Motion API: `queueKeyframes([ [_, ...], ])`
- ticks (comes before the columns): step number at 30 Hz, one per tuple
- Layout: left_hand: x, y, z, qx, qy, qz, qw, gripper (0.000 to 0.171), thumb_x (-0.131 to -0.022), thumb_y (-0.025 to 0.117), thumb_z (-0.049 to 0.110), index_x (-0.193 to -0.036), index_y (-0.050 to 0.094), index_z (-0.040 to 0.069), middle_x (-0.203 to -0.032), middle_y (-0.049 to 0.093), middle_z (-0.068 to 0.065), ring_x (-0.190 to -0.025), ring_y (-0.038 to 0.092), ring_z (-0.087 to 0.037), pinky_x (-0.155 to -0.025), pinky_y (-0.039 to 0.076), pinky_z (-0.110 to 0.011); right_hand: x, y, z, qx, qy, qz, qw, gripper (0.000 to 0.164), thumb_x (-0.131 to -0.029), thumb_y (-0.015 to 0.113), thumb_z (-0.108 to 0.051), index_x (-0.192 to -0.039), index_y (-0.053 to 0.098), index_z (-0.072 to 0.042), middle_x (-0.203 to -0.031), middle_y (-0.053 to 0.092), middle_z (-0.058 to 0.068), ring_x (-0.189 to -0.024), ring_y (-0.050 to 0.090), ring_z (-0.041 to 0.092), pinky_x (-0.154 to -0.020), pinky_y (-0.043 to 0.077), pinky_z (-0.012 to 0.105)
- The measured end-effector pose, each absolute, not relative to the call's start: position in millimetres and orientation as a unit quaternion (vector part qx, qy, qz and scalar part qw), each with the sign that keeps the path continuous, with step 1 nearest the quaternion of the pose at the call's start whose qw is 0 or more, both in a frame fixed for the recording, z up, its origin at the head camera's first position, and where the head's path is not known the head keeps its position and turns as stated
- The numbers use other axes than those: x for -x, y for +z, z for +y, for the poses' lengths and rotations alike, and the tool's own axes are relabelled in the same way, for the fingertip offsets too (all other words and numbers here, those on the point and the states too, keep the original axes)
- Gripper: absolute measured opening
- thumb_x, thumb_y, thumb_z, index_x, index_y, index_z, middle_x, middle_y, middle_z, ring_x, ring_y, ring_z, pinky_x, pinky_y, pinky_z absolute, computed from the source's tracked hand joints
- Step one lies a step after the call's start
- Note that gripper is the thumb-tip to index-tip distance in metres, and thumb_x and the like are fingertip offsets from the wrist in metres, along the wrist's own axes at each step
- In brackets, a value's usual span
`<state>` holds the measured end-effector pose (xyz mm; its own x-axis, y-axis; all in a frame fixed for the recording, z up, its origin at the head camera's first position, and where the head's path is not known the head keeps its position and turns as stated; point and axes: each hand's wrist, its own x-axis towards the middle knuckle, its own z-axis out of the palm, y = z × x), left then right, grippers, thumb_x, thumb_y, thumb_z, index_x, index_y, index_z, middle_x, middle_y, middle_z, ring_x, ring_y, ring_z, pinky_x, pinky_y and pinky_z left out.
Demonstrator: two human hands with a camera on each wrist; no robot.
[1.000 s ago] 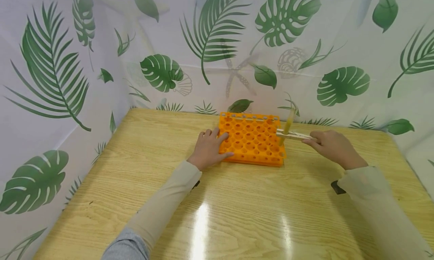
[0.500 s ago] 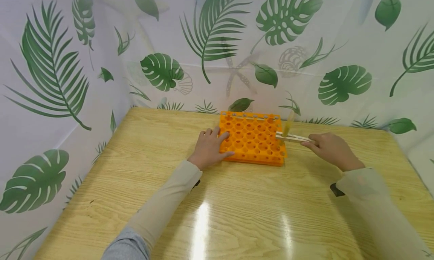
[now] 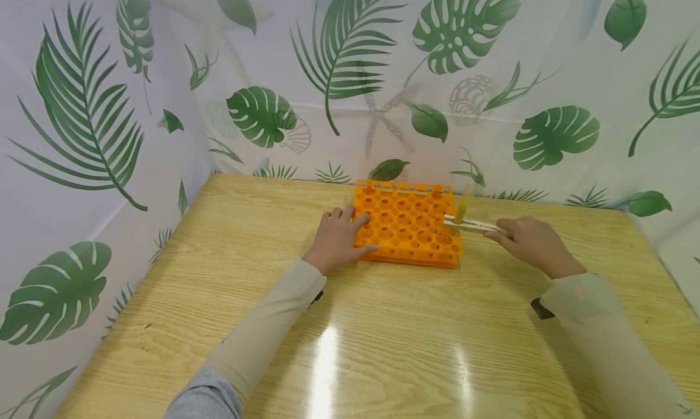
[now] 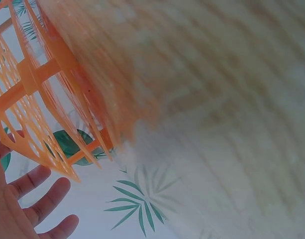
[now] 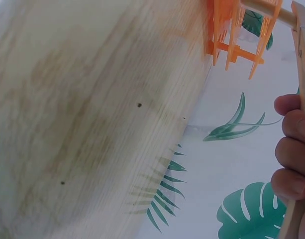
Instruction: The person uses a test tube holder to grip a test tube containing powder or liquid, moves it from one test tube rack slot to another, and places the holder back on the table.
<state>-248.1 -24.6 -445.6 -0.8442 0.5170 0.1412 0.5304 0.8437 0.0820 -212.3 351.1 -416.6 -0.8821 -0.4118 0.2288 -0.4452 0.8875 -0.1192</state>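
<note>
An orange test tube rack (image 3: 404, 218) with rows of round holes stands on the table toward the back. My left hand (image 3: 336, 240) rests on its left end, fingers spread, thumb along the front edge. At the rack's right end, my right hand (image 3: 533, 243) grips a wooden test tube clamp (image 3: 476, 225). The clamp's far end is around a test tube (image 3: 463, 206) with yellow liquid. That tube leans slightly, its lower part down in the rack. In the right wrist view, curled fingers (image 5: 291, 149) wrap the clamp handle (image 5: 294, 219).
The wood-grain table (image 3: 383, 346) extends to the front and both sides of the rack. A white cloth backdrop (image 3: 191, 133) printed with green leaves rises close behind the rack and along the left.
My right hand has moved slightly left and down with the clamp, and the test tube has sunk lower at the rack's right end. The left hand stays in place.
</note>
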Motion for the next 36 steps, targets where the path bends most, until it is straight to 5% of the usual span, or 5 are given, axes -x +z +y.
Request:
queueKeyframes([
  [36, 248.7, -448.7, -24.3, 0.271, -0.058, -0.959, 0.058, 0.063, -0.084, 0.051, 0.066, -0.131, 0.045, 0.025, -0.128, 0.043, -0.008, -0.108, 0.045, -0.029, -0.092, 0.038, -0.045, 213.4, -417.9, 350.4, -0.208, 0.071, -0.973, 0.072, 0.033, -0.094, 0.055, -0.033, -0.068, 0.046, -0.016, -0.054, 0.029, -0.005, -0.047, 0.028, 0.009, -0.052, 0.029, 0.026],
])
